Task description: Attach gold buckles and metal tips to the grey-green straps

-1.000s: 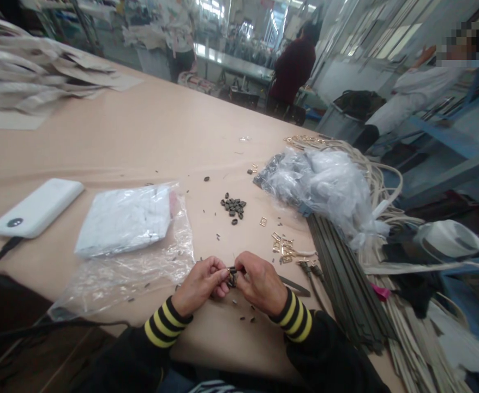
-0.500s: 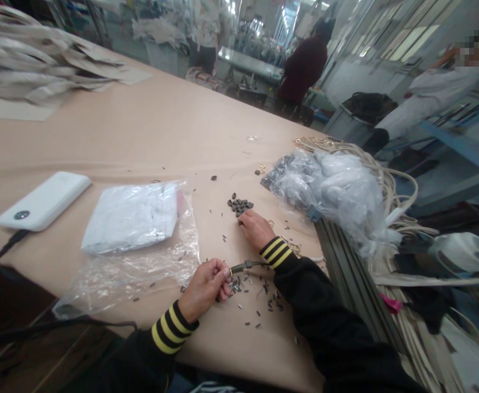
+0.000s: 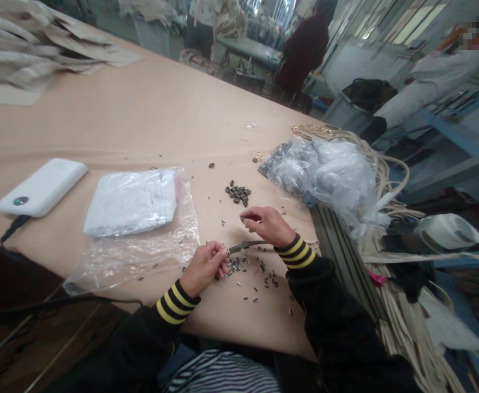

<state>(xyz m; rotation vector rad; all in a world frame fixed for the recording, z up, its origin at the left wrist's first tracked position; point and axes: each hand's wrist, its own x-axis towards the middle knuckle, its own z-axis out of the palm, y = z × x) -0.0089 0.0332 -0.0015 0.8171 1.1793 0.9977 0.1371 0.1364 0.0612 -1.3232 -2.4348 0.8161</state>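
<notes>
Pinching one end of a thin dark strap (image 3: 245,245), the left hand (image 3: 204,266) rests on the tan table (image 3: 141,125) — the right hand (image 3: 266,224) hovers beyond, fingertips closed on a small dark piece (image 3: 248,218).

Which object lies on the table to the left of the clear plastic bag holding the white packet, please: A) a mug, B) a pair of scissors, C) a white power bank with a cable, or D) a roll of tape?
C: a flat white power bank with a dark cable plugged in lies on the table left of the plastic bag.
</notes>
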